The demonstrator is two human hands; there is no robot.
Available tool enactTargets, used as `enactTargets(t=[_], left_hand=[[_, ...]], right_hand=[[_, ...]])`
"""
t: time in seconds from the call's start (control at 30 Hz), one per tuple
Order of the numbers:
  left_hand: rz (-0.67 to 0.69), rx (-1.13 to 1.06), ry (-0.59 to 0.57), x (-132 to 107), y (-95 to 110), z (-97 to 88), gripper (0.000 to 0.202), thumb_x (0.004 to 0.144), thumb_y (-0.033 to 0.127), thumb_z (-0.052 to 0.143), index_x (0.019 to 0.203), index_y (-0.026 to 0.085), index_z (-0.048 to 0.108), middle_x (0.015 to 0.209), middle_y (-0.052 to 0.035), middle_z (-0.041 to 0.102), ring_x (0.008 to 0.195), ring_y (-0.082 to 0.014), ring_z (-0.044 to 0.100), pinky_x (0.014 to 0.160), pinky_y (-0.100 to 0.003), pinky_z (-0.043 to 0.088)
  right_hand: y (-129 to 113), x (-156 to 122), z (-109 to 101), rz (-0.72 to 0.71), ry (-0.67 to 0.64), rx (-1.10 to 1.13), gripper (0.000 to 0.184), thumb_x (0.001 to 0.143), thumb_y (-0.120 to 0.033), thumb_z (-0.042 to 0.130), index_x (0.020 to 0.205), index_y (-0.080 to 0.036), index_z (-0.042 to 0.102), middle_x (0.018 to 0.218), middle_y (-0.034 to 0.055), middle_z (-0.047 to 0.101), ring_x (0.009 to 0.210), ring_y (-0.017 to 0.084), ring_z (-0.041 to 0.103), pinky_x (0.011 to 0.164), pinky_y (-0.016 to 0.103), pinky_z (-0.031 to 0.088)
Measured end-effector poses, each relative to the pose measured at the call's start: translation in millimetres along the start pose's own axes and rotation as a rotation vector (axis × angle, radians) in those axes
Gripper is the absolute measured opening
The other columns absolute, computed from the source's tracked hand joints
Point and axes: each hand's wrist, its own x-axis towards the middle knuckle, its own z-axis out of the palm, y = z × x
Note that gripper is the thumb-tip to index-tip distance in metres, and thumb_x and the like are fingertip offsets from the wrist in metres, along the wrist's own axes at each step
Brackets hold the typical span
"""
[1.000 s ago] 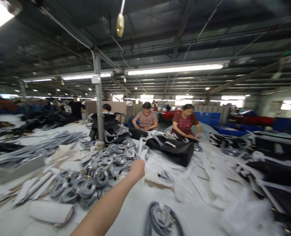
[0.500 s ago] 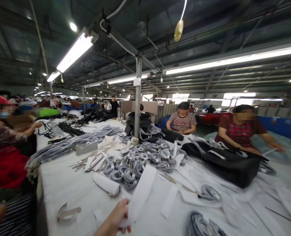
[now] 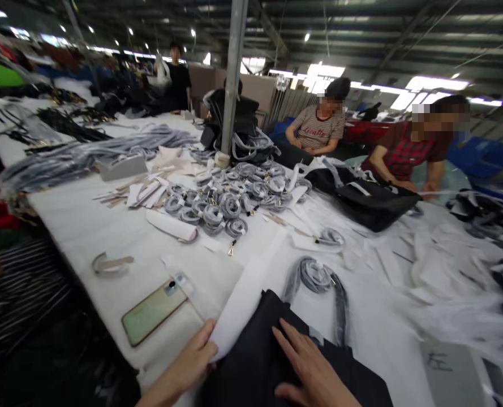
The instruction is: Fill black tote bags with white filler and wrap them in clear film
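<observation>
My left hand [image 3: 194, 359] is closed, fingers and thumb pinching the lower end of a long white strip [image 3: 249, 288] that looks like paper or thin foam. Beside it, my right hand [image 3: 310, 364] lies on a black bag [image 3: 246, 350] with its fingers spread. The bag's left side touches or nearly touches the strip. Just behind the bag, a coiled grey strap [image 3: 316, 275] in clear wrap lies on the table. Left of my left hand is a phone [image 3: 154, 311] with a greenish back.
Coiled grey straps [image 3: 229, 205] are heaped mid-table around a metal post [image 3: 234, 85]. Long wrapped straps [image 3: 94, 150] lie at the left. Two people sit across the table near another black bag [image 3: 361, 198]. White sheets [image 3: 442, 249] cover the right side; a grey board [image 3: 450, 373] lies nearer.
The view has tilted down. My right hand, the black bag under it and the phone now show. My left hand still holds the white strip.
</observation>
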Motion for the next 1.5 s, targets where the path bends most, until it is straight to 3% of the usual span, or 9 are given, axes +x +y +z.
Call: enactTargets(t=[0.17, 0.27, 0.43, 0.6, 0.7, 0.97, 1.13, 1.3, 1.5], left_hand=[[-0.068, -0.087, -0.183, 1, 26, -6.4, 0.052, 0.081, 0.047, 0.051, 0.125, 0.018, 0.048, 0.073, 0.0008, 0.062, 0.054, -0.012, 0.053, 0.046, -0.022, 0.034], [-0.091, -0.105, -0.145, 4, 38, -18.0, 0.054, 0.082, 0.058, 0.049, 0.116, 0.015, 0.051, 0.061, 0.0018, 0.06, 0.046, -0.0123, 0.049, 0.044, -0.023, 0.031], [0.016, -0.273, -0.058, -2, 53, -37.2, 0.033, 0.078, 0.048, 0.062, 0.086, 0.016, 0.058, 0.074, 0.0005, 0.062, 0.067, -0.0129, 0.054, 0.06, -0.023, 0.04], [-0.016, -0.354, -0.17, -10, 58, -33.2, 0.028, 0.075, 0.038, 0.069, 0.087, 0.014, 0.061, 0.08, -0.0018, 0.065, 0.069, -0.0125, 0.056, 0.064, -0.023, 0.041], [0.004, -0.309, -0.187, -7, 61, -23.7, 0.022, 0.075, 0.033, 0.067, 0.084, 0.013, 0.062, 0.078, -0.0022, 0.065, 0.07, -0.0135, 0.057, 0.065, -0.024, 0.042], [0.021, 0.084, -0.277, 0, 56, -8.1, 0.016, 0.068, 0.03, 0.067, 0.068, 0.015, 0.062, 0.06, 0.0046, 0.055, 0.059, -0.0106, 0.048, 0.054, -0.021, 0.034], [0.013, 0.262, -0.323, -8, 59, -12.6, 0.022, 0.071, 0.035, 0.063, 0.062, 0.015, 0.059, 0.054, 0.0056, 0.051, 0.054, -0.0099, 0.046, 0.048, -0.02, 0.029], [0.139, 0.586, -0.403, -10, 76, -19.1, 0.023, 0.077, 0.032, 0.056, 0.061, 0.017, 0.06, 0.05, 0.0055, 0.047, 0.049, -0.0092, 0.041, 0.046, -0.022, 0.024], [0.267, 0.982, -0.539, 0, 83, -16.6, 0.02, 0.08, 0.03, 0.054, 0.068, 0.017, 0.066, 0.058, -0.002, 0.061, 0.054, -0.0154, 0.053, 0.048, -0.025, 0.03]], right_hand=[[-22, 50, -36, -0.123, -0.089, -0.053, 0.102, 0.065, -0.048, 0.079, 0.147, -0.02, 0.026, 0.153, 0.0193, 0.026, 0.139, 0.034, 0.028, 0.111, 0.051, 0.03], [-27, 72, -43, -0.243, -0.148, -0.059, 0.102, 0.063, -0.055, 0.078, 0.146, -0.018, 0.03, 0.15, 0.0207, 0.031, 0.139, 0.036, 0.027, 0.112, 0.055, 0.024], [-45, 87, -48, -0.401, -0.189, -0.024, 0.079, 0.061, -0.059, 0.078, 0.124, -0.02, 0.052, 0.121, 0.0124, 0.059, 0.12, 0.033, 0.048, 0.11, 0.056, 0.022], [-64, 70, -44, -0.518, -0.012, -0.1, 0.009, 0.086, -0.023, 0.059, 0.08, -0.02, 0.053, 0.079, 0.0001, 0.058, 0.073, 0.018, 0.048, 0.084, 0.039, 0.035], [-65, 55, -37, -0.588, 0.151, -0.143, 0.019, 0.089, -0.008, 0.044, 0.075, -0.02, 0.049, 0.07, -0.0008, 0.052, 0.064, 0.016, 0.04, 0.078, 0.037, 0.032], [-64, 52, -33, -0.609, 0.304, -0.115, 0.027, 0.095, -0.012, 0.04, 0.07, -0.019, 0.049, 0.064, -0.0017, 0.048, 0.062, 0.015, 0.038, 0.079, 0.034, 0.031], [-66, 51, -33, -0.595, 0.317, -0.119, 0.03, 0.095, -0.012, 0.037, 0.07, -0.02, 0.05, 0.063, -0.0018, 0.048, 0.061, 0.015, 0.038, 0.078, 0.034, 0.031], [-64, 52, -30, -0.585, 0.309, -0.12, 0.028, 0.095, -0.014, 0.038, 0.071, -0.019, 0.05, 0.065, -0.0008, 0.05, 0.062, 0.015, 0.04, 0.072, 0.033, 0.029], [-70, 52, -25, -0.598, 0.299, -0.126, 0.028, 0.096, -0.014, 0.038, 0.071, -0.019, 0.05, 0.065, -0.0011, 0.051, 0.06, 0.015, 0.039, 0.069, 0.034, 0.03]])
